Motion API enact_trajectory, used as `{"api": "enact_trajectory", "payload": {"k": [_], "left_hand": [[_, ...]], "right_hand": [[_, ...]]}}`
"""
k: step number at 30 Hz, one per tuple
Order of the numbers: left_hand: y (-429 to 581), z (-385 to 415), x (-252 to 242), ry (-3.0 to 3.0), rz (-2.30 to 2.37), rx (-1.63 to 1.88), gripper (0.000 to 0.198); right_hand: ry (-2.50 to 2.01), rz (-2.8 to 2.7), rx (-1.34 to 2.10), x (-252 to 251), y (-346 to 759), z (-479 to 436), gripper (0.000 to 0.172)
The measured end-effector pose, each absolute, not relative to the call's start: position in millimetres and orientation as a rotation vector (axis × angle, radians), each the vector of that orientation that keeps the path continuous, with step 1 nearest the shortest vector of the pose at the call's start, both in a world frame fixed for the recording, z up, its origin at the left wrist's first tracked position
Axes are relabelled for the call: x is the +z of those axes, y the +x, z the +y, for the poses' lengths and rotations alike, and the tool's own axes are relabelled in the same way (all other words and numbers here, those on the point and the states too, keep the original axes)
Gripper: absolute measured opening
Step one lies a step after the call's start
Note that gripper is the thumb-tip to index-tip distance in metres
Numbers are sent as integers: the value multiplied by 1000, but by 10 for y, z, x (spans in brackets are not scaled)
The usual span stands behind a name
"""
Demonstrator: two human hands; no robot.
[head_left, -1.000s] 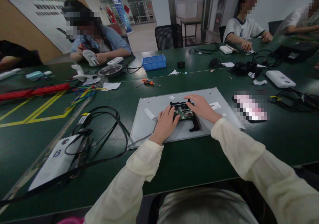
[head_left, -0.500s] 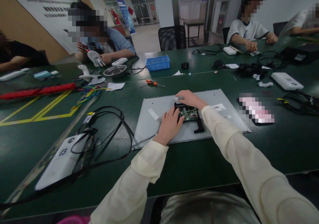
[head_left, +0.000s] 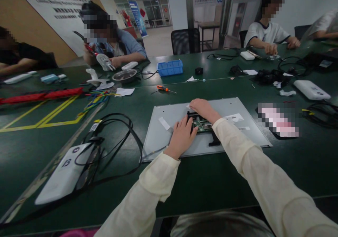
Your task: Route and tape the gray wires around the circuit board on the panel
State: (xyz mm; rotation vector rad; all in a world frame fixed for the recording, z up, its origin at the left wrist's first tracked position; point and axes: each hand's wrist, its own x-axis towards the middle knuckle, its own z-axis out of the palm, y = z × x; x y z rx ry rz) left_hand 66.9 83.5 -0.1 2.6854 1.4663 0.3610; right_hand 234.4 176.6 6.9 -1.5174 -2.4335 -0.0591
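Left hand (head_left: pixel 182 135), fingers extended, likely bracing black bracket (head_left: pixel 214 140); right hand (head_left: pixel 204 109) at white sticker (head_left: pixel 188 106), can't tell grip; next move needs bracket steady.

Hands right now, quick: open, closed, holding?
Left hand: open, resting on the black frame.
Right hand: curled over the gray panel; grip can't be told.

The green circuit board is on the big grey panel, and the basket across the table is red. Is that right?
Not quite: the basket is blue, not red, as the head view shows. The green circuit board is on the grey panel.
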Motion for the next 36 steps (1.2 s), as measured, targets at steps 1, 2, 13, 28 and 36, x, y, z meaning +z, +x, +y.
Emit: {"api": "enact_trajectory", "payload": {"k": [1,2,13,28,36], "left_hand": [[669,836,2,2683,1467,357,49],[668,836,3,2679,1469,352,49],[672,828,10,2689,1461,362,49],[657,830,-34,2726,1481,356,49],[667,829,-17,2722,1475,351,49]], "right_hand": [[-1522,-2429,-62,69,2352,1767,27],[-1522,-2429,-60,71,2366,1773,26],[-1500,-2483,-19,96,2417,1826,22],[-1536,-2372,-80,35,2399,1805,24],[-1304,-2450,88,-67,2547,1926,31]]}}
